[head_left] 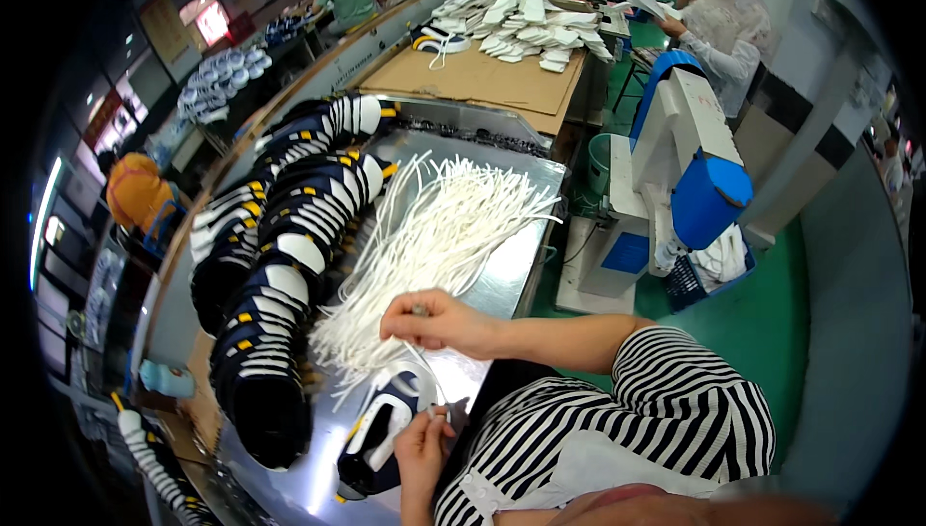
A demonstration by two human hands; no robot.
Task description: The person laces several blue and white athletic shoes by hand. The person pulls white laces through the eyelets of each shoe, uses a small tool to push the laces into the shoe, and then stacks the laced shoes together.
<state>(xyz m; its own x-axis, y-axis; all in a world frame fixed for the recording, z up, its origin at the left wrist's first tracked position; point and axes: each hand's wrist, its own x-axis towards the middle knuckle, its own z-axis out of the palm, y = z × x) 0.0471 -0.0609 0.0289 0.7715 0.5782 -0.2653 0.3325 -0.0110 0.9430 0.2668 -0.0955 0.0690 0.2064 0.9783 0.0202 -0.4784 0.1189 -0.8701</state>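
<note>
Head view: left hand (422,451) steadies a navy and white shoe (378,427) lying just beside it on the metal table (511,275). Right hand (434,322), pinched narrow, holds a white lace (422,357) running down to the shoe. Lace judged light, limp; best gripped at its stiff tip. Spare laces (434,227) lie beyond the right hand.

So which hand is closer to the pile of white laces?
Right. The right hand pinches a lace at the near edge of the pile; the left hand is lower, by the shoe.
</note>
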